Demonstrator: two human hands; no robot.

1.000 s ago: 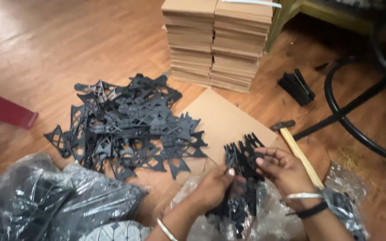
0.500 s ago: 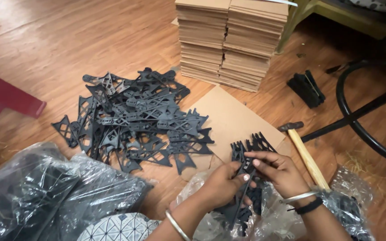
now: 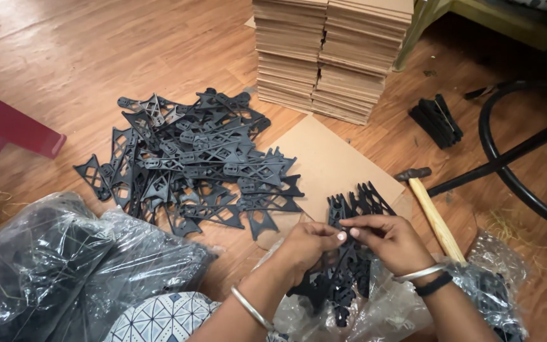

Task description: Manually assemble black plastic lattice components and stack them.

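My left hand (image 3: 308,244) and my right hand (image 3: 389,239) meet fingertip to fingertip over a bunch of flat black plastic frame parts (image 3: 349,253), both gripping it. The bunch fans out at the top over a cardboard sheet (image 3: 324,161) and runs down into a clear plastic bag (image 3: 381,310) in my lap. A large loose pile of the same black parts (image 3: 191,161) lies on the wooden floor to the left of my hands.
Two stacks of cardboard sheets (image 3: 333,54) stand at the back. A wooden-handled hammer (image 3: 433,212) lies right of my hands. A clear bag of black parts (image 3: 64,266) sits lower left. A small black bundle (image 3: 438,119), a black curved chair base (image 3: 514,158) and a red bench (image 3: 7,130) surround.
The view has shifted slightly, so everything sits lower in frame. My fingers have come together at the top of the bunch of black parts; the bunch stays in my lap.
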